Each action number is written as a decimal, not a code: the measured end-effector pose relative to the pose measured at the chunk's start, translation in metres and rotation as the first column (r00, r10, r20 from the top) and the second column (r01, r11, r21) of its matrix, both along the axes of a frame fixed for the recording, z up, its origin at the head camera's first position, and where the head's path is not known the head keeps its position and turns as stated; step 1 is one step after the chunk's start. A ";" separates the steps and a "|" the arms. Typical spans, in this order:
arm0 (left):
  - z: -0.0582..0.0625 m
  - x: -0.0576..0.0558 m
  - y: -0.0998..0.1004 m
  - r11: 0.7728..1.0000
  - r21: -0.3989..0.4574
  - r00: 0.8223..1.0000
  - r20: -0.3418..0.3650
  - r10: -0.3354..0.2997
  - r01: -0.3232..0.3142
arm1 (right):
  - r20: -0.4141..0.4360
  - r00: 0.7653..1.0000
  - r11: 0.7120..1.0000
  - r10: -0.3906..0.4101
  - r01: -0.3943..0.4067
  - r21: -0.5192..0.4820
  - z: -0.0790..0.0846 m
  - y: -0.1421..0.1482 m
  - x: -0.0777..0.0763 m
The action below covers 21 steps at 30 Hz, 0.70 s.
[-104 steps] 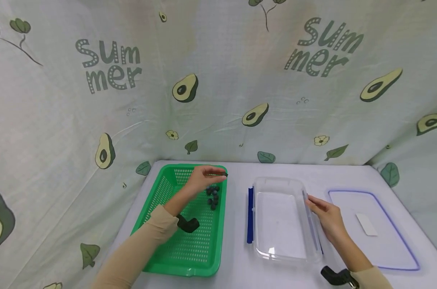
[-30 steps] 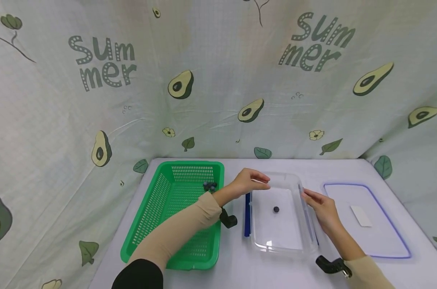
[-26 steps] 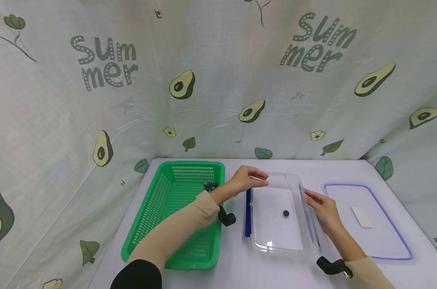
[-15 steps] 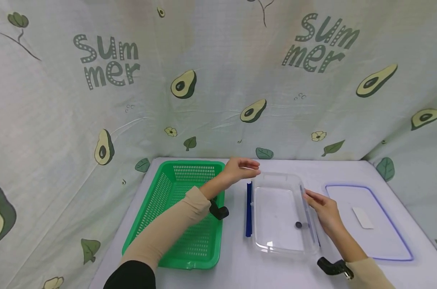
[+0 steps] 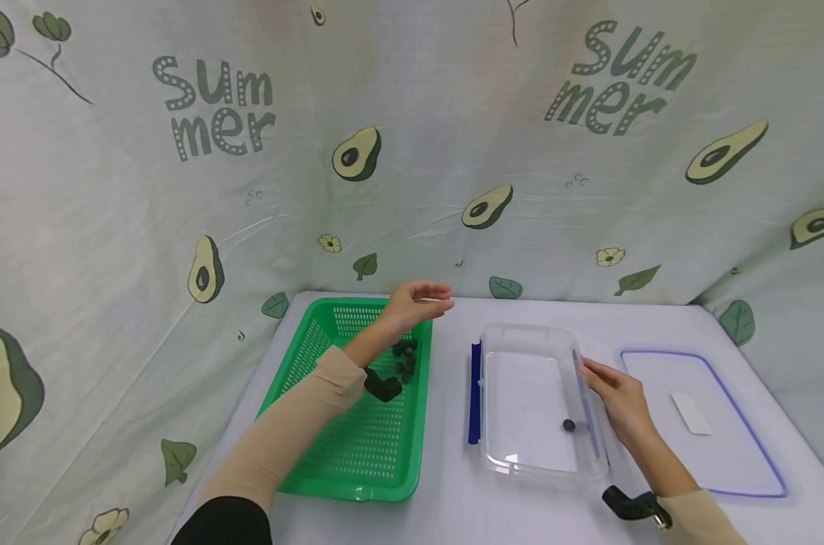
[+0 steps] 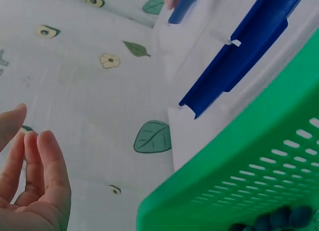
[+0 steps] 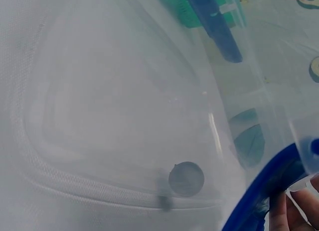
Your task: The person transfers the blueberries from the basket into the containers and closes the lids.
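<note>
My left hand [image 5: 415,306] is over the far right corner of the green basket [image 5: 357,496], fingers loosely extended. In the left wrist view, nothing lies between its thumb and fingers [image 6: 52,164]. Several blueberries [image 5: 406,362] lie inside the basket along its right wall. To the right stands a clear plastic box [image 5: 520,469] without its lid. One blueberry [image 5: 569,425] rests on its floor, near the right wall. My right hand [image 5: 619,401] grips that right side, fingers at the blue clip [image 7: 286,166] in the right wrist view.
A clear lid with a blue rim [image 5: 752,424] lies on the white table at the right, with a white rectangle [image 5: 691,413] within its outline. Another blue clip [image 5: 476,393] hangs on the box's left side. A printed curtain [image 5: 412,151] stands behind the table.
My left hand carried a blueberry to the box, let it go, and moved back left over the basket. The blueberry rolled rightward and towards me. My right hand stayed at the box.
</note>
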<state>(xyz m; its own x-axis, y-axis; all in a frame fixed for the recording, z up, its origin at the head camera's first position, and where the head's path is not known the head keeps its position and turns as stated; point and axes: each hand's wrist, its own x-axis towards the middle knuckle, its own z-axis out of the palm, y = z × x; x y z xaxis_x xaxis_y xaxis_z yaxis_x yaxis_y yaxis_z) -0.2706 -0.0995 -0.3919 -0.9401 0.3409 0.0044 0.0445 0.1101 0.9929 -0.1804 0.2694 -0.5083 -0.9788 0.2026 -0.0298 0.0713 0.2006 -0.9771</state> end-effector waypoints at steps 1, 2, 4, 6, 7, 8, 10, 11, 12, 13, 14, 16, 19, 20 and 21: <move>-0.001 0.000 -0.004 1.000 -0.001 1.000 -0.003 0.006 -0.006 | 0.001 1.000 1.000 -0.001 0.001 0.002 0.000 0.000 0.000; -0.002 0.000 -0.008 1.000 -0.003 1.000 -0.006 0.015 -0.015 | 0.005 1.000 1.000 -0.002 0.002 0.008 0.000 0.000 0.000; -0.006 0.001 -0.016 1.000 -0.010 1.000 -0.010 0.027 -0.027 | 0.016 1.000 1.000 -0.003 0.003 0.009 0.000 0.000 0.000; -0.011 0.001 -0.023 0.999 -0.030 0.999 -0.023 0.039 -0.040 | 0.031 1.000 1.000 -0.007 0.006 0.009 -0.001 0.001 0.000; -0.014 0.001 -0.027 0.998 -0.036 0.999 -0.027 0.041 -0.042 | 0.035 0.999 1.000 -0.008 0.008 0.007 -0.002 0.001 0.000; -0.017 0.001 -0.030 0.998 -0.040 0.999 -0.030 0.045 -0.046 | 0.038 0.999 1.000 -0.010 0.010 0.005 -0.002 0.002 0.000; -0.023 0.002 -0.037 0.997 -0.054 0.998 -0.039 0.048 -0.051 | 0.036 0.999 1.000 -0.011 0.011 -0.003 -0.003 0.002 0.001; -0.026 0.002 -0.040 0.997 -0.061 0.998 -0.040 0.052 -0.055 | 0.033 0.999 1.000 -0.010 0.011 -0.006 -0.004 0.002 0.001; -0.028 0.003 -0.043 0.996 -0.063 0.998 -0.035 0.056 -0.058 | 0.029 1.000 1.000 -0.010 0.011 -0.010 -0.004 0.002 0.001; -0.031 0.003 -0.046 0.996 -0.067 0.998 -0.033 0.060 -0.062 | 0.026 1.000 1.000 -0.011 0.011 -0.018 -0.003 0.002 0.001; -0.034 0.003 -0.049 0.995 -0.069 0.997 -0.031 0.064 -0.066 | 0.022 1.000 1.000 -0.009 0.010 -0.022 -0.003 0.002 0.001; -0.039 0.004 -0.054 0.994 -0.082 0.997 -0.032 0.071 -0.073 | 0.016 1.000 1.000 -0.007 0.007 -0.028 -0.002 0.001 0.002; -0.048 0.005 -0.062 0.988 -0.130 0.996 -0.042 0.075 -0.080 | 0.010 1.000 0.999 -0.005 0.006 -0.033 -0.001 0.001 0.001; -0.052 0.005 -0.064 0.985 -0.153 0.996 -0.048 0.075 -0.082 | 0.008 1.000 0.999 -0.005 0.006 -0.034 -0.002 0.001 0.001; -0.055 0.004 -0.066 0.982 -0.172 0.996 -0.052 0.076 -0.084 | 0.007 1.000 0.999 -0.006 0.006 -0.033 -0.002 0.001 0.001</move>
<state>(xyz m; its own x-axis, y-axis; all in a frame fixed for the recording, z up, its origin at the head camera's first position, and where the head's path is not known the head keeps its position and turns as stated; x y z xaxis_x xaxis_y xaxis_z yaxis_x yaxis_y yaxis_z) -0.2662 -0.1658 -0.4472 -0.9645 0.2640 -0.0055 0.0726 0.2853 0.9557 -0.1794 0.2703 -0.5100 -0.9773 0.2072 -0.0437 0.0794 0.1675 -0.9827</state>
